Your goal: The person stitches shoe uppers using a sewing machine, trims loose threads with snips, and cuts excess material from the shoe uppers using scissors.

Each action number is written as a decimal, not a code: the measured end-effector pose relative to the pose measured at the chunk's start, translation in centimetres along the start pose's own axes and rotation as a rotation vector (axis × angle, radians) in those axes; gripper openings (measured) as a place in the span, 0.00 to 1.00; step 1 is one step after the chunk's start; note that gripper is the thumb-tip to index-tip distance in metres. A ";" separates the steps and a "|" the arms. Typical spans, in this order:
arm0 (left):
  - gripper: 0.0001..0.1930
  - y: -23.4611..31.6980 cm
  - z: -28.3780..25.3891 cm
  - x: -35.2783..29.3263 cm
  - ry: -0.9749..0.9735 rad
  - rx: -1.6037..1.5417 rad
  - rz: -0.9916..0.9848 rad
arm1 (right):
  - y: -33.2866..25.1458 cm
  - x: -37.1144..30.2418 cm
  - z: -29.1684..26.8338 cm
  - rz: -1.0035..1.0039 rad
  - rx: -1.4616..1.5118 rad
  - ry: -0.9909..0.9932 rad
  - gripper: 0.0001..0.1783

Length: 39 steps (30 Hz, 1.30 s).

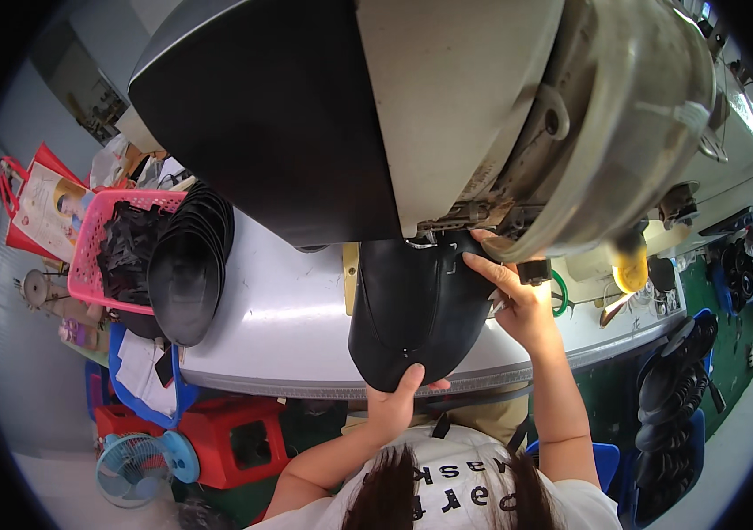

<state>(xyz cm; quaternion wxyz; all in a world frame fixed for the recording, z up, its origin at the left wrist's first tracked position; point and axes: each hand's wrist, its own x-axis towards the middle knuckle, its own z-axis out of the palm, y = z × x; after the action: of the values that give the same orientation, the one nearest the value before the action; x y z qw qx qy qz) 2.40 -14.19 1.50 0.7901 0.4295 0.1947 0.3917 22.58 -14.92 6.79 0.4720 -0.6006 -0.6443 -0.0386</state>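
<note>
A curved black leather-like panel point(416, 300) with a seam line along it lies under the sewing machine head point(447, 115). Its near end reaches over the table edge. My left hand point(394, 402) grips that near end, thumb on top and fingers beneath. My right hand point(522, 305) rests on the panel's right side, index finger stretched toward the needle area. Thin metal tips show by its curled lower fingers, and a green ring handle point(559, 293) shows on its other side; they look like scissors held in the hand. The needle itself is mostly hidden.
On the left, a stack of black curved panels point(186, 283) leans on a pink basket point(85, 256) of black scraps. Below are a blue bin point(186, 397), a red stool point(235, 442) and a small fan point(135, 468). More black pieces point(663, 424) fill bins at right.
</note>
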 end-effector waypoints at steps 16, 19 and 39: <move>0.11 0.1 1.3 0.4 0.092 0.082 0.012 | 1.1 0.3 0.1 -0.045 -0.029 0.025 0.27; 0.12 0.0 1.2 1.0 0.097 0.112 0.015 | 1.5 0.8 0.4 -0.052 0.019 0.058 0.27; 0.21 7.7 6.6 3.7 -0.136 1.387 0.772 | 0.0 1.3 -1.2 0.278 0.147 -0.155 0.29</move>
<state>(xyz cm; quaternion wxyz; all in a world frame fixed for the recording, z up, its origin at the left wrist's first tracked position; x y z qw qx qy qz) 5.46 -12.25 11.67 0.1613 0.8834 0.1830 0.4001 23.46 -14.69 8.29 0.4643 -0.6488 -0.5907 0.1208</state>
